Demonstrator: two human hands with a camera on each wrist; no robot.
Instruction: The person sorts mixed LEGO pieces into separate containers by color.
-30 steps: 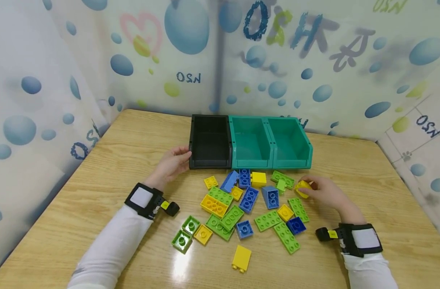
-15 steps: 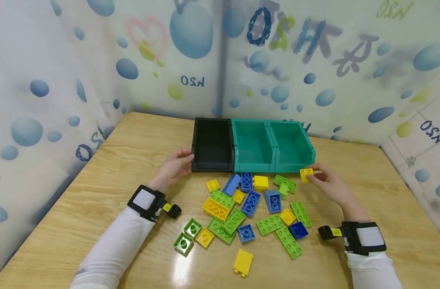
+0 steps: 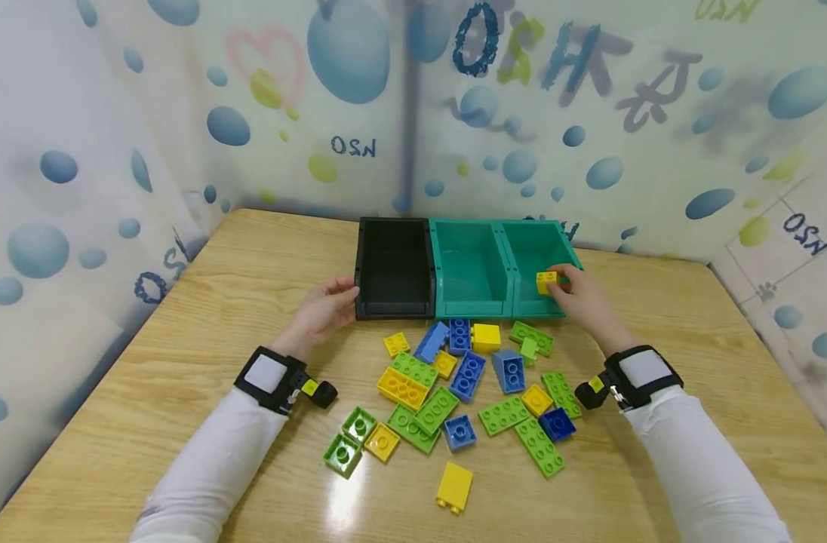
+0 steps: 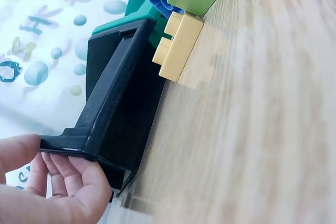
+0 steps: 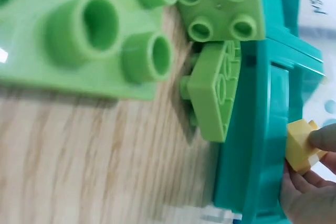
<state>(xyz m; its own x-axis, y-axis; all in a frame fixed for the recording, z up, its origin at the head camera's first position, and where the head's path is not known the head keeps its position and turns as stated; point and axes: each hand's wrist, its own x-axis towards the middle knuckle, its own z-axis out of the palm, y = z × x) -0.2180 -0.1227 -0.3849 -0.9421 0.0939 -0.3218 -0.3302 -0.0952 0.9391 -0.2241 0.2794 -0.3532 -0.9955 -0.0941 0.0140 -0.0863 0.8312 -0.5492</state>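
My left hand (image 3: 325,309) holds the left side wall of a black bin (image 3: 395,310). In the left wrist view the thumb lies on one side of its rim and the curled fingers (image 4: 89,182) on the other. Between thumb and fingers, my right hand (image 3: 585,302) pinches a small yellow toy brick (image 3: 545,283). It is over the front part of the right teal bin (image 3: 542,308), studs up in the head view. From the right wrist, the yellow brick (image 5: 300,148) appears by the bin's front lip.
A middle teal bin (image 3: 472,308) stands between the black and right teal bins. In front lie loose blue, green and yellow bricks, among them a blue sloped brick (image 3: 508,371), a green plate (image 3: 539,446) and a yellow brick (image 3: 454,486). A patterned curtain (image 3: 278,173) hangs behind the table.
My right hand has lifted the yellow brick from the table's right side and carried it forward and left over the right teal bin. My left hand stays at the black bin.
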